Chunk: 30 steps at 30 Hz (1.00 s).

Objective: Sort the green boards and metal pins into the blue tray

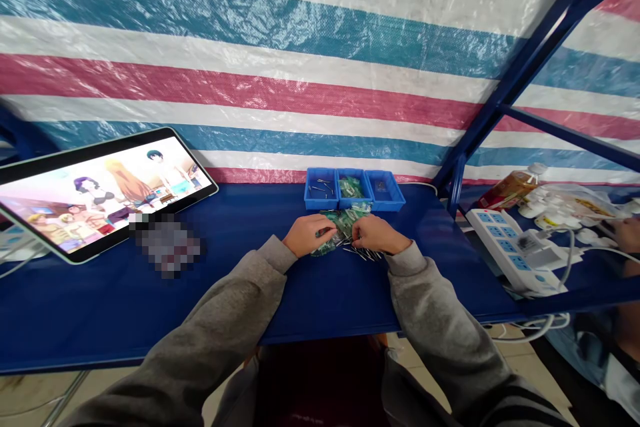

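My left hand [309, 235] is closed, thumb and fingertips pinched over a pile of small green-and-clear plastic packets [326, 247]. Facing it, my right hand [380, 233] is curled with its fingertips pressed together above the same pile. What either pinch holds is too small to make out. Loose thin metal pins or screws [369, 254] lie on the table just below my right hand. Directly behind the hands stand three blue bins: the left bin [321, 204] holds a few thin metal pieces, the middle bin [356, 203] green packets, the right bin [391, 205] small clear bits.
A tablet [110, 197] playing a cartoon leans at the left of the blue table [240, 213]. At right, past a blue metal post [456, 187], are a white power strip [517, 250] with cables, a bottle [513, 187] and white containers. Another person's hand [627, 235] shows at the right edge.
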### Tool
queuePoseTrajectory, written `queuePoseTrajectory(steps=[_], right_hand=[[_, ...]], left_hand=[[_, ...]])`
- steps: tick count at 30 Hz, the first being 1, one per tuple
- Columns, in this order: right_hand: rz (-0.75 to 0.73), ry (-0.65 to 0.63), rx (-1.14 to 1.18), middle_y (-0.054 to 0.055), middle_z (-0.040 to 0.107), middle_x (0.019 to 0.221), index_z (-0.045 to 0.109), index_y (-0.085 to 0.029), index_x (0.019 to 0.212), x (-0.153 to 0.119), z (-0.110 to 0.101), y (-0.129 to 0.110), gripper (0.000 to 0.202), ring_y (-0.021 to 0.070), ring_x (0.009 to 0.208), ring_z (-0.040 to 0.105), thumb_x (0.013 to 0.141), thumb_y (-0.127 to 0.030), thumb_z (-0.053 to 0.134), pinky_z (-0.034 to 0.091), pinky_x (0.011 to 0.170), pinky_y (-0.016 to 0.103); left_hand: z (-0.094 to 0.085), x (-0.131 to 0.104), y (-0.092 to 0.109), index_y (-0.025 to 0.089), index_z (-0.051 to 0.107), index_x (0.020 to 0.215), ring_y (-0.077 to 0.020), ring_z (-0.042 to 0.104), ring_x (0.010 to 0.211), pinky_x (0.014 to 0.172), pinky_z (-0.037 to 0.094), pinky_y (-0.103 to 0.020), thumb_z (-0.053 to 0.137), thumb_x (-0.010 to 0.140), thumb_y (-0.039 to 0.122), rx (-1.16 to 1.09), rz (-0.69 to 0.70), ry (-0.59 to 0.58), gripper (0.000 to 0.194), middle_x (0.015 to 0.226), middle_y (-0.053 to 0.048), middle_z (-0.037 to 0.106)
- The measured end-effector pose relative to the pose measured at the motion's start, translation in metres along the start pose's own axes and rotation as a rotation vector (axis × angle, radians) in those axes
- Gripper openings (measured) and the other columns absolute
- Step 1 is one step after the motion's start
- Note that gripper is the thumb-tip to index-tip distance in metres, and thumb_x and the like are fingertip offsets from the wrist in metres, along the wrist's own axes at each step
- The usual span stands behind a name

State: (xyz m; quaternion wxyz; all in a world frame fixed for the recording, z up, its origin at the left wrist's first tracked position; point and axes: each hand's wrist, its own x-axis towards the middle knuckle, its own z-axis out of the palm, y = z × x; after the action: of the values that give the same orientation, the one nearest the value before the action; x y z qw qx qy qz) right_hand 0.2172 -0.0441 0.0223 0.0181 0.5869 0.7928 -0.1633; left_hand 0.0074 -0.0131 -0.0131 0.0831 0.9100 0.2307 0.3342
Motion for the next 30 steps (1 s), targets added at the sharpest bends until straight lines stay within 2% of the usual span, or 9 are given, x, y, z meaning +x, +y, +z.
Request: queuePoseTrajectory(steps=[11, 14, 18, 22, 26, 30], right_hand=[[0.002, 0.046, -0.027, 0.008, 0.072, 0.085, 0.072, -0.019, 0.077, 0.0001, 0.0039, -0.0081, 0.009, 0.0249, 0.088, 0.064, 0.072, -0.021, 0.064, 0.044, 0.068, 0.028], [0.000, 0.062, 0.001, 0.007, 0.071, 0.079, 0.070, -0.019, 0.072, 0.0011, 0.0049, -0.0072, 0.006, 0.0235, 0.082, 0.063, 0.070, -0.020, 0.065, 0.041, 0.064, 0.027], [-0.030, 0.100, 0.128, 0.002, 0.064, 0.064, 0.065, -0.018, 0.066, 0.0020, 0.0031, -0.0030, 0.001, 0.0172, 0.065, 0.058, 0.067, -0.018, 0.065, 0.034, 0.057, 0.025], [-0.106, 0.268, 0.268, -0.003, 0.053, 0.055, 0.060, -0.018, 0.068, 0.0033, 0.0025, -0.0007, 0.003, 0.0124, 0.054, 0.048, 0.068, -0.015, 0.060, 0.031, 0.054, 0.024], [-0.212, 0.529, 0.332, -0.002, 0.057, 0.065, 0.056, -0.018, 0.070, 0.0045, 0.0057, -0.0025, 0.005, 0.0121, 0.059, 0.049, 0.069, -0.013, 0.056, 0.034, 0.060, 0.024], [-0.189, 0.596, 0.471, -0.003, 0.058, 0.062, 0.056, -0.019, 0.073, 0.0051, 0.0081, -0.0036, 0.002, 0.0118, 0.056, 0.053, 0.073, -0.016, 0.055, 0.038, 0.060, 0.024]], left_hand=[[0.0022, -0.0014, -0.0012, 0.016, 0.069, 0.083, -0.0124, 0.060, 0.058, 0.059, 0.045, -0.023, 0.046, 0.095, 0.032, 0.013, -0.011, 0.031, 0.030, 0.068, -0.003, 0.068], [0.0018, -0.0013, -0.0011, 0.016, 0.069, 0.083, -0.0125, 0.060, 0.058, 0.058, 0.045, -0.023, 0.047, 0.095, 0.032, 0.006, -0.015, 0.050, 0.029, 0.068, -0.003, 0.068], [-0.0007, -0.0003, 0.0013, 0.016, 0.068, 0.084, -0.0127, 0.059, 0.058, 0.059, 0.046, -0.024, 0.048, 0.095, 0.032, 0.002, -0.037, 0.080, 0.028, 0.067, -0.003, 0.067], [-0.0029, 0.0009, 0.0045, 0.017, 0.067, 0.095, -0.0128, 0.059, 0.062, 0.064, 0.048, -0.024, 0.044, 0.097, 0.033, -0.024, -0.076, 0.101, 0.028, 0.076, -0.004, 0.067], [-0.0027, 0.0014, 0.0043, 0.018, 0.065, 0.104, -0.0121, 0.058, 0.061, 0.063, 0.049, -0.024, 0.042, 0.097, 0.034, -0.040, -0.116, 0.132, 0.028, 0.083, -0.005, 0.067], [-0.0032, 0.0021, 0.0031, 0.018, 0.066, 0.103, -0.0112, 0.052, 0.054, 0.056, 0.046, -0.024, 0.044, 0.097, 0.036, -0.060, -0.202, 0.211, 0.029, 0.077, -0.004, 0.064]])
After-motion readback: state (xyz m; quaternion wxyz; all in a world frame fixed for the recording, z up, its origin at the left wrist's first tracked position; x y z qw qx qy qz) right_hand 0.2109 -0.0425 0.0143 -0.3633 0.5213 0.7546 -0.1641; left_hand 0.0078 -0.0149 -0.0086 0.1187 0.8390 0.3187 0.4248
